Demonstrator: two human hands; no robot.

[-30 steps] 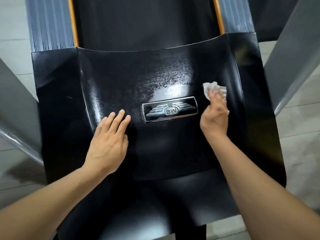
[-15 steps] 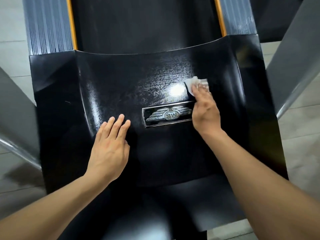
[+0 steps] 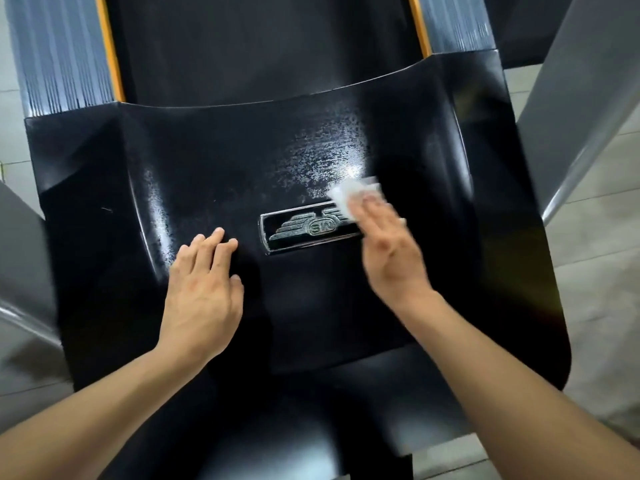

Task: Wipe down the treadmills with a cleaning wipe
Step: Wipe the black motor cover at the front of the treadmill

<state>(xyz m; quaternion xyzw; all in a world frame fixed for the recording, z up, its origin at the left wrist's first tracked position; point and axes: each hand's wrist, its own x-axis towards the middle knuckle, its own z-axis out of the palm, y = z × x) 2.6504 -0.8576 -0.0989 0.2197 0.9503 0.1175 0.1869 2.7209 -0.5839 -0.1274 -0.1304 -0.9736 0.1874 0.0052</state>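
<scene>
The treadmill's glossy black motor cover (image 3: 207, 161) fills the view, with a metal winged badge (image 3: 304, 230) at its middle. A white cleaning wipe (image 3: 349, 195) lies on the cover at the badge's upper right corner. My right hand (image 3: 391, 251) presses it down with flat fingers, blurred by motion. A streaky wet patch (image 3: 322, 157) shines just above the wipe. My left hand (image 3: 204, 289) rests flat on the cover, left of the badge, holding nothing.
The black running belt (image 3: 263, 46) runs away at the top between orange strips and ribbed grey side rails (image 3: 62, 53). Grey frame uprights slant at the right (image 3: 571, 116) and left (image 3: 20, 258). Tiled floor (image 3: 595, 271) shows on both sides.
My right hand has slid the wipe leftward from the cover's right side to the badge's right end. Its fingers have flattened. The left hand has stayed in place.
</scene>
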